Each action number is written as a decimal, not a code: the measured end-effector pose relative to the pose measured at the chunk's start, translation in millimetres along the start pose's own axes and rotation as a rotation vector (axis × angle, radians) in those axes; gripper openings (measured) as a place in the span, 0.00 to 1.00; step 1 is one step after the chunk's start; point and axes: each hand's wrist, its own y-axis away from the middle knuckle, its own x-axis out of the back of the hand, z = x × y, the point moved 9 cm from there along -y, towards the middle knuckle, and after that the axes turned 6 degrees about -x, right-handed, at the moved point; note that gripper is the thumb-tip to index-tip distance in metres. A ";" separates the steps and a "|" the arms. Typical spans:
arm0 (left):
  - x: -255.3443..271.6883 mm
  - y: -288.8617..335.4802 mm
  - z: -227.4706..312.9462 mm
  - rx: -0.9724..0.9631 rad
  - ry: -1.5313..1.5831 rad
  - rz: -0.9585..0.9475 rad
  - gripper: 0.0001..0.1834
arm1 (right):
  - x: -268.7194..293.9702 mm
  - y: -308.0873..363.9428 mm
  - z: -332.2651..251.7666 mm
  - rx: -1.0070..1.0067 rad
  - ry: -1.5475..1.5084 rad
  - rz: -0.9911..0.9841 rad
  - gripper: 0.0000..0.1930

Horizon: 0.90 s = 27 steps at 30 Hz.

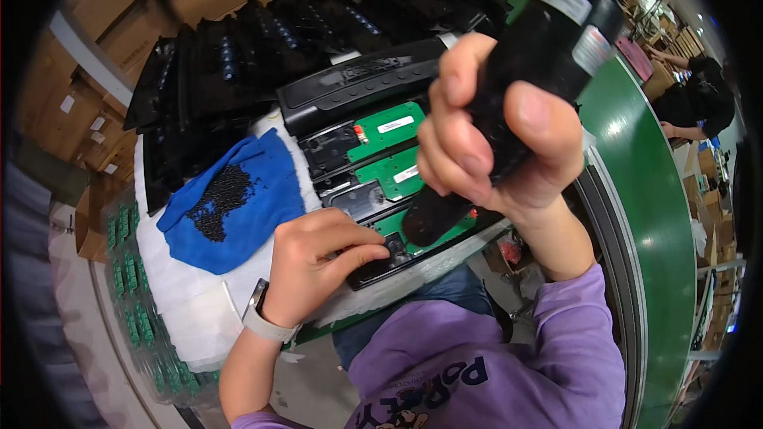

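My right hand (501,131) is wrapped round a black electric screwdriver (548,40). Its narrow end slants down over the nearest green circuit board (457,232), which lies in a black plastic housing (369,270). The driver's body hides the tip, so contact with a screw cannot be made out. My left hand (326,258) bends over the left end of this housing, thumb and forefinger pinched together. Whatever they hold is too small or hidden to name. Behind lie two similar housings with green boards (389,125). To the left, a blue cloth (278,183) carries a heap of small black screws (218,199).
A long black casing with buttons (358,83) lies behind the boards. Black plastic shells (278,28) stand in a row at the back. Trays of green boards (131,294) are at far left, a green bench surface (648,191) at right. Another person (699,99) works farther right.
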 end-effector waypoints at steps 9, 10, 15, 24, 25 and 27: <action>-37.4 -18.8 -6.4 0.076 0.026 0.006 0.06 | 55.4 41.8 -6.6 0.027 0.278 0.180 0.18; -38.0 -20.1 -7.7 0.106 0.041 0.020 0.06 | 57.5 41.3 -7.3 0.051 0.248 0.184 0.18; -43.7 -27.0 -6.7 0.065 0.036 0.023 0.06 | 60.7 40.6 -7.4 0.007 0.275 0.217 0.18; -47.3 -14.9 -31.3 0.229 0.274 0.108 0.06 | 55.2 36.3 -3.9 0.024 0.318 0.229 0.19; -48.2 -14.1 -33.4 0.264 0.320 0.101 0.06 | 54.9 35.6 -3.4 0.021 0.318 0.228 0.19; -49.2 -12.9 -36.8 0.300 0.367 0.095 0.07 | 55.6 34.6 -3.2 0.021 0.327 0.241 0.18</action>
